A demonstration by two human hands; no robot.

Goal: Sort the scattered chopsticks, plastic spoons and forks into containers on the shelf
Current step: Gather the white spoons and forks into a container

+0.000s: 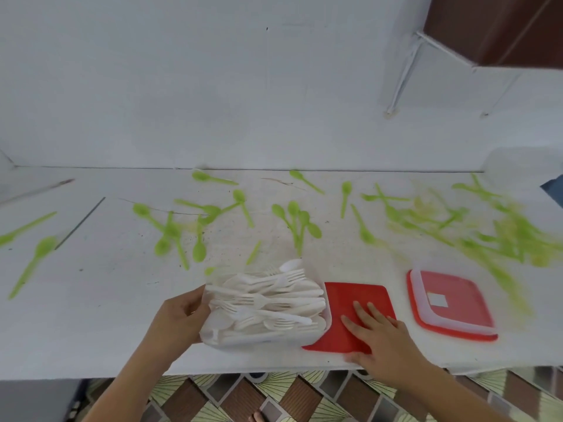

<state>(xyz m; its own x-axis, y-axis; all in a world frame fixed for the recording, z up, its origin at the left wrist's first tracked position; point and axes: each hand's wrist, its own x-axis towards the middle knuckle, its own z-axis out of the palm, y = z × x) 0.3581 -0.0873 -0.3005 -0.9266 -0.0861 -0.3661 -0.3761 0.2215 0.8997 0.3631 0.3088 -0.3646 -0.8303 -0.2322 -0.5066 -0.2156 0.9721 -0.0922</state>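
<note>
A clear container (pixel 326 322) heaped with white plastic forks (pixel 262 300) sits near the shelf's front edge. My left hand (pixel 179 315) holds its left wall, thumb on the rim. Right of it lies a red lid (pixel 350 300), and my right hand (pixel 377 339) rests flat on that lid with straight fingers. Farther right is a second red lid (pixel 451 303) with a clear rim. Several green plastic spoons (pixel 295 220) lie scattered across the white shelf (pixel 91 300), thickest at the right (pixel 502 233). A thin chopstick (pixel 82 220) lies at the left.
A white wall rises behind the shelf. A clear container (pixel 524 159) stands at the far right back corner. Below the shelf's front edge is a patterned tile floor (pixel 274 397), with a toe showing at the bottom.
</note>
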